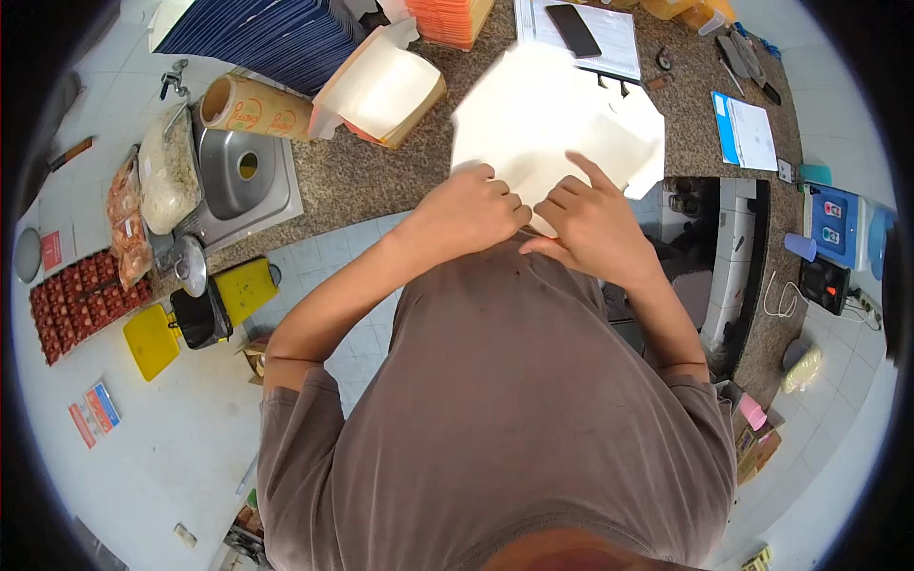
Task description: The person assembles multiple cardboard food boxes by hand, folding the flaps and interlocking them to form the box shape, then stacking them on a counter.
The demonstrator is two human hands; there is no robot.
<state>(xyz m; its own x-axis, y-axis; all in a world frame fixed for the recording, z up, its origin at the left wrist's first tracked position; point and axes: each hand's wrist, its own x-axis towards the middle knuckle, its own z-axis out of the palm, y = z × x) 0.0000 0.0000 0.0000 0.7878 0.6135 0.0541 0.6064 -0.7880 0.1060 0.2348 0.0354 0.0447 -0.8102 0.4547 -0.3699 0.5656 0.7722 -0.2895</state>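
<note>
A white cardboard food box [538, 109], partly unfolded with its side flaps up, lies at the near edge of the counter in front of me. My left hand [474, 211] is closed on its near edge, knuckles up and fingers curled. My right hand [602, 226] grips the same edge just to the right. Its index finger stretches out over the card and its thumb sticks out to the left, while the other fingers are bent. The fingertips under the card are hidden.
Left of the box are an open folded box [386, 88], a cardboard roll [249, 107], a tall stack of blue cartons [271, 43] and a steel sink [233, 176]. A phone [574, 30] lies on papers behind it. A blue-edged clipboard [747, 131] is farther right.
</note>
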